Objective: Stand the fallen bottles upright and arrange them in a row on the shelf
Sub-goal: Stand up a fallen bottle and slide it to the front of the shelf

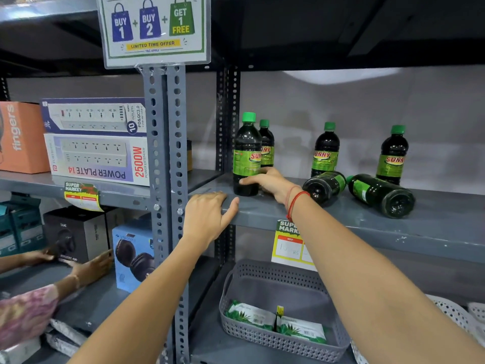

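So this is maybe two-thirds done by my count. Using the grey slotted metal upright post [168, 153] as the reference: right next to it on the grey metal shelf [328, 214] stands a dark plastic bottle with a green cap and green label [246, 153], and a second matching bottle [266, 144] stands just behind it. Farther from the post there's a third upright bottle [325, 149], and farthest out a fourth upright one [393, 155].

What's left: two bottles are on their sides. One fallen bottle [324, 185] lies in front of the third upright, base toward the camera, and the other fallen bottle [380, 194] lies in front of the fourth, farther from the post again.

The right hand [267, 181] is wrapped around the lower part of the bottle nearest the post, fingers curled on it, so it's holding that one. The left hand [207, 215] is flat and spread on the shelf's front edge, just beside the post, gripping nothing.

The standing four aren't much of a row either: two bunched up, two spaced out. I'd say both fallen ones need lifting, then everything needs evening out.
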